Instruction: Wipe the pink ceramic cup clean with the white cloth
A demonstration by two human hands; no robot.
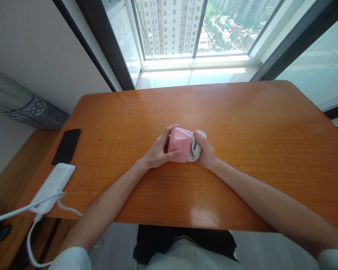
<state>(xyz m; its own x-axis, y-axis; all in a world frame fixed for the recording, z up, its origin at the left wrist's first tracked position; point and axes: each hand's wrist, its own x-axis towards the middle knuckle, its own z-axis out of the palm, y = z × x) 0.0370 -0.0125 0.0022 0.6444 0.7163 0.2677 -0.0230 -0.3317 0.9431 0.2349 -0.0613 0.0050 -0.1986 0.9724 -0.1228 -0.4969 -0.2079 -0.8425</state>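
Note:
A pink faceted object [180, 144] is held above the middle of the wooden table, its near face angular and glossy. My left hand [161, 150] grips it from the left, thumb across the lower front and fingers around the top and far side. On its right side, a crumpled light grey cloth [195, 148] presses against it. My right hand [205, 150] is closed on that cloth, with the thumb on top; its other fingers are mostly hidden.
The wooden table [242, 120] stretches to a window at the far side. At the left edge lie a black phone [66, 146] and a white power bank [53, 187] with white cables [17, 215] running off to the left and below.

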